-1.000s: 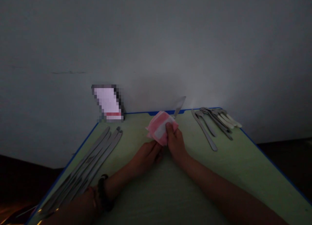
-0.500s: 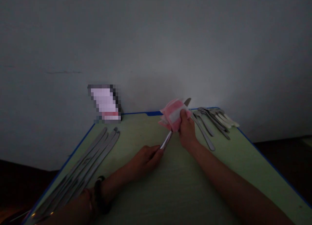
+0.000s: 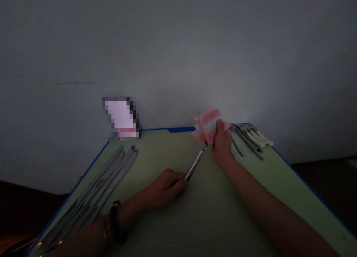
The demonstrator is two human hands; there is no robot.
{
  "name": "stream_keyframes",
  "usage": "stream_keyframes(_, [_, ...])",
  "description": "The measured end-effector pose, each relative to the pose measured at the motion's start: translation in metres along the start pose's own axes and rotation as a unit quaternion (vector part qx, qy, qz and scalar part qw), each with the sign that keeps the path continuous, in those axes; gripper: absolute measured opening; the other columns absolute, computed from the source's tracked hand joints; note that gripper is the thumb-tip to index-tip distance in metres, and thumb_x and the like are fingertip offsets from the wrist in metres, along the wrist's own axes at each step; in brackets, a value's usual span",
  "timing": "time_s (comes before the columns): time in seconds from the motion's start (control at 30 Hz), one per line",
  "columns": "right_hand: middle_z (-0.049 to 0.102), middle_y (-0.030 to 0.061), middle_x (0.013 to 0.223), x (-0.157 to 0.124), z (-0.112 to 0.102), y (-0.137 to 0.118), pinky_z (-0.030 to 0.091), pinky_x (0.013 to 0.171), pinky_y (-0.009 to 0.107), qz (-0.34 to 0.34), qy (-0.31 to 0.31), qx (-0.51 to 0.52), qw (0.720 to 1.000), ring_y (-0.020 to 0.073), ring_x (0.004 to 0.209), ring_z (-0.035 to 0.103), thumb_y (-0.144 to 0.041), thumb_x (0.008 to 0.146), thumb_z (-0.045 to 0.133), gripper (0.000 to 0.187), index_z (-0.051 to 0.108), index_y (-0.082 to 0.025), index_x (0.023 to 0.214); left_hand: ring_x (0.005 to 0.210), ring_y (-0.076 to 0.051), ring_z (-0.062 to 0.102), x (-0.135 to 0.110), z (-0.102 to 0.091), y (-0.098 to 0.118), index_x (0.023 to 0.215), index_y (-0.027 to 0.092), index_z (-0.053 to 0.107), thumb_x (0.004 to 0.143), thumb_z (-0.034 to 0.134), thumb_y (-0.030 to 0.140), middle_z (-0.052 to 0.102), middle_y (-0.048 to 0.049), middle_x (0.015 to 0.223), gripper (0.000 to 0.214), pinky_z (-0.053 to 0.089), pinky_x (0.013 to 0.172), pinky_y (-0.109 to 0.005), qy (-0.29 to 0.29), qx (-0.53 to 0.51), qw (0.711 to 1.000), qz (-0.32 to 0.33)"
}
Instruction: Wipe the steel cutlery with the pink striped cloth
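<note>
Table knife (image 3: 196,162), left hand (image 3: 167,187) gripping, right hand (image 3: 222,145) raising pink cloth (image 3: 208,126)

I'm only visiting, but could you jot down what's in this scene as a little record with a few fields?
Left hand: the left hand grips one end of a steel table knife
Right hand: the right hand holds a pink and white cloth around the knife's other end
Surface: green table top, blue-edged
Nearby, left: a row of long steel knives
Nearby, right: a bunch of metal cutlery
</note>
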State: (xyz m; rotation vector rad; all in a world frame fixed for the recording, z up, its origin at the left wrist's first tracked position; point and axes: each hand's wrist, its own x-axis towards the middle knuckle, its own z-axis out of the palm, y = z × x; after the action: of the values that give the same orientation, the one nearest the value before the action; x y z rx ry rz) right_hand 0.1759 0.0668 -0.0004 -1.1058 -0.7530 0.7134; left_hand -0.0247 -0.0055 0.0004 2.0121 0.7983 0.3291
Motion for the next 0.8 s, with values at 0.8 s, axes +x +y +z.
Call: stream_keyframes(0.8, [0.044,-0.0031,0.053,-0.031,0.012,0.011,0.032,0.043,0.021,0.103,-0.057,0.002,0.993,0.0091,0.048,0.038,-0.063,0.073,0.047,0.047,0.051,-0.017,0.064,0.049,-0.011,0.047,0.008,0.003,0.007,0.072,0.019,0.047,0.093,0.031,0.043,0.049,0.0057,0.053,0.035,0.037,0.051,-0.022,0.084,-0.013,0.993,-0.086])
